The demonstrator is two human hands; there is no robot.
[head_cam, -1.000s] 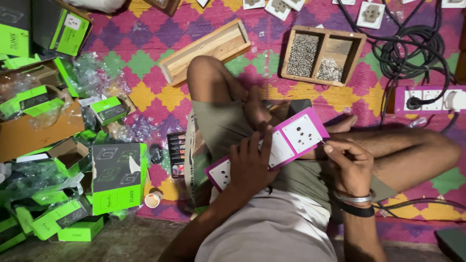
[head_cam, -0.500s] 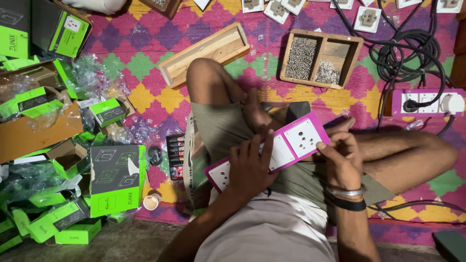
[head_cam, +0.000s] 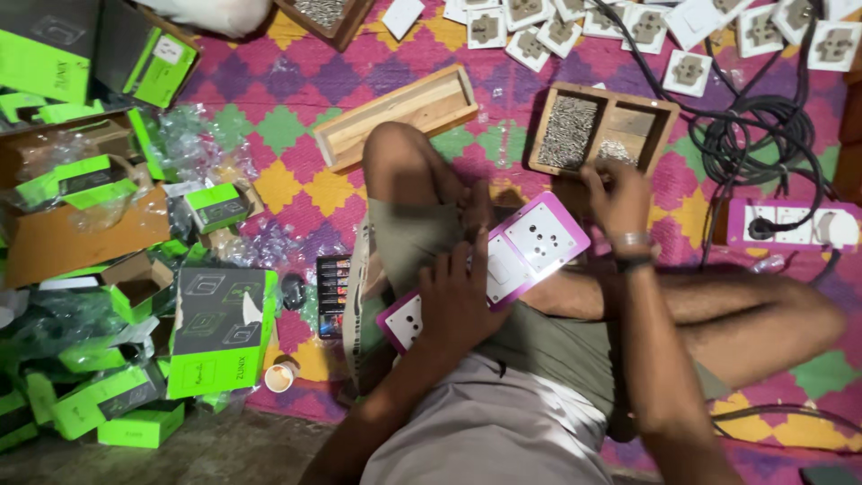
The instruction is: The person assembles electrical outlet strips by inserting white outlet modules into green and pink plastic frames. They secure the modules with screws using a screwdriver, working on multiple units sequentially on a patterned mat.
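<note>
Switchboard on lap above patterned mat.

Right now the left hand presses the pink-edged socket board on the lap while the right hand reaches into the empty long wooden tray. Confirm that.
Not quite. The left hand does press the socket board, but the right hand reaches into the divided tray of screws, not the long tray, as the head view shows.

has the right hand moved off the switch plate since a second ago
Yes. The right hand has left the pink-edged switch plate and reached forward to the wooden tray of screws; the left hand rests on the plate.
</note>
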